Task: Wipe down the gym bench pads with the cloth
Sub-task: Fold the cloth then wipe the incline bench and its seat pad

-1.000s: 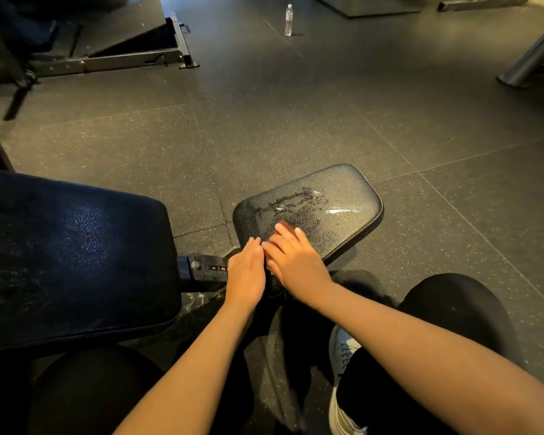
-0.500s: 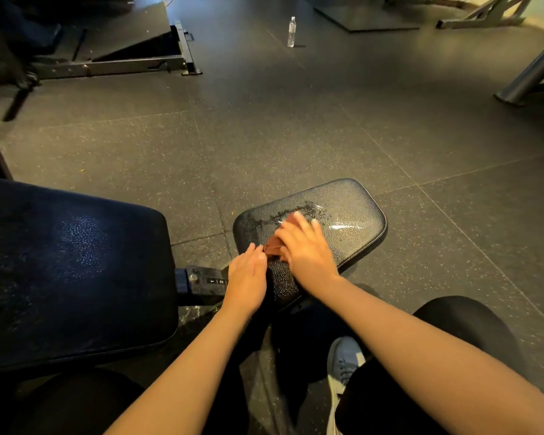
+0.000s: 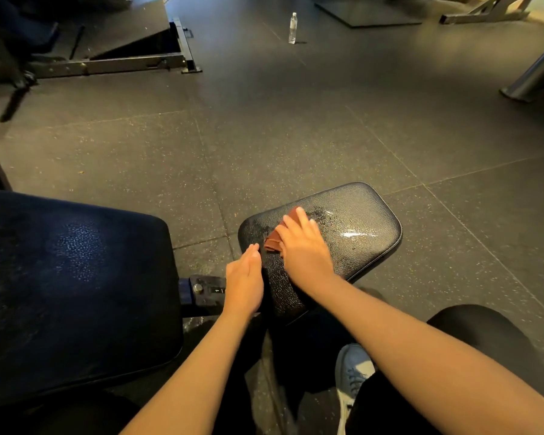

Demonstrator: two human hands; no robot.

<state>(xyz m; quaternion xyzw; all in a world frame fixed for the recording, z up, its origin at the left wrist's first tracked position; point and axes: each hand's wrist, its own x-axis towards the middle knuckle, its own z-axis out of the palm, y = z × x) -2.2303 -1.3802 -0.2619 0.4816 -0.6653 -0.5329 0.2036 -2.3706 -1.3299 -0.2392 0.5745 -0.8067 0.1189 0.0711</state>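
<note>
Flat-fingered right hand (image 3: 305,249) presses the brown cloth (image 3: 272,243) on the seat pad (image 3: 371,211), flat left hand (image 3: 245,279) bracing; it should sweep evenly toward the wet sheen (image 3: 357,235) at 3 o'clock.

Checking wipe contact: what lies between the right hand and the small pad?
The brown cloth, under the right hand on the small pad; head view shows it.
</note>
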